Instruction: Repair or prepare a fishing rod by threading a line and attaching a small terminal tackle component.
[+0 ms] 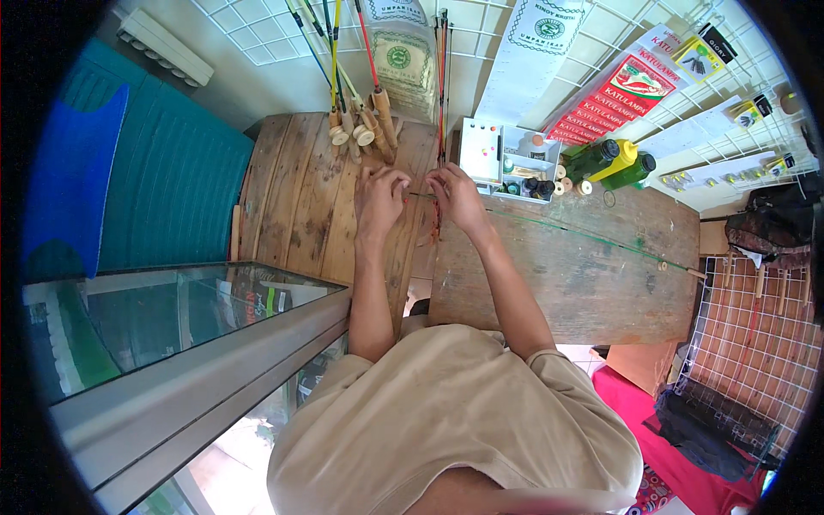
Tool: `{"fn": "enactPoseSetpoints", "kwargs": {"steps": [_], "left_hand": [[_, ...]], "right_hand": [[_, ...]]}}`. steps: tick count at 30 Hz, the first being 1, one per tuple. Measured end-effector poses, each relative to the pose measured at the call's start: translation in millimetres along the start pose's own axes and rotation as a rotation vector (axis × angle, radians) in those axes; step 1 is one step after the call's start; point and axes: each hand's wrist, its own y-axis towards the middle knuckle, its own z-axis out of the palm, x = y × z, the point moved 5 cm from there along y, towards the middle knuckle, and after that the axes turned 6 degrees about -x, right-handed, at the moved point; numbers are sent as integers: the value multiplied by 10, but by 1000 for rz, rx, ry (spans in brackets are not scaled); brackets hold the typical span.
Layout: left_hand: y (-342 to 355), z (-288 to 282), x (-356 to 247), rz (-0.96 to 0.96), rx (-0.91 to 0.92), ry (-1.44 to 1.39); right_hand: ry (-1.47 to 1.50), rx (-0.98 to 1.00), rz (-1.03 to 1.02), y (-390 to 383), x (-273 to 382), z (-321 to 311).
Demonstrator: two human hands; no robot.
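A thin green fishing rod [584, 230] lies across the right-hand table, its corked butt toward the right edge. Its slim end passes beneath my right hand [459, 199] and shows between my two hands. The right hand's thumb and fingers are closed in a pinch near that end; what they grip is too small to tell. My left hand [380, 202] is just to the left, fingers also pinched together, with a tiny reddish spot by the fingertips. Whatever the left fingers hold cannot be made out. Thin red rods [442, 94] stand upright just beyond the hands.
Several cork-handled rods [365, 129] lean at the back left. Behind my right hand sits a white compartment box [525, 154] with small bottles, beside dark green bottles [592, 159] and wooden spools [564, 184]. A glass display case [197, 318] borders the left; a wire grid [481, 26] covers the wall.
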Motion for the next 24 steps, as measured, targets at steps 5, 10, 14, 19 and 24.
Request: {"fn": "enactPoseSetpoints", "kwargs": {"steps": [5, 10, 14, 19, 24], "left_hand": [[-70, 31, -77, 28, -3, -226], [-94, 176, 71, -7, 18, -297], [-131, 283, 217, -96, -22, -425], [-199, 286, 250, -112, -14, -409], [-281, 268, 323, -97, -104, -272]], "right_hand": [[18, 16, 3, -66, -19, 59], [11, -6, -19, -88, 1, 83], [1, -19, -46, -107, -19, 123], [83, -12, 62, -156, -82, 193], [-48, -23, -18, -246, -93, 236]]}}
